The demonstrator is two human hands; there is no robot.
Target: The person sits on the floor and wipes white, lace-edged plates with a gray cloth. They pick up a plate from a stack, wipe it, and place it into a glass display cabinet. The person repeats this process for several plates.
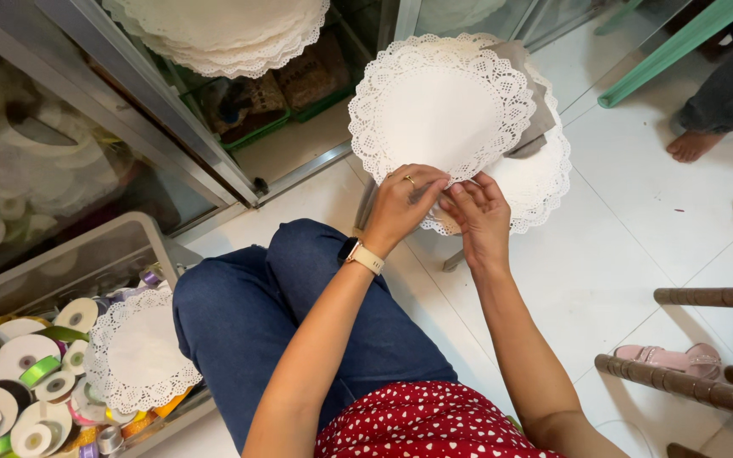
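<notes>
A round white paper doily [439, 106] with a lace edge is lifted at an angle above a larger stack of doilies [545, 182] that rests on a low stool. My left hand [402, 203], with a ring and a wristwatch, pinches the lower rim of the top doily. My right hand [478, 214] pinches the same rim right beside it, fingertips nearly touching the left. My knees in blue jeans sit just left of the stool.
A clear bin [86, 254] at lower left holds several ribbon spools [19, 356] and another doily [137, 352]. More doilies [222, 30] lie on a glass cabinet at top. Another person's bare foot [693, 144], a green chair leg [680, 47], wooden chair rungs [689, 386] and a pink sandal [672, 356] stand at right.
</notes>
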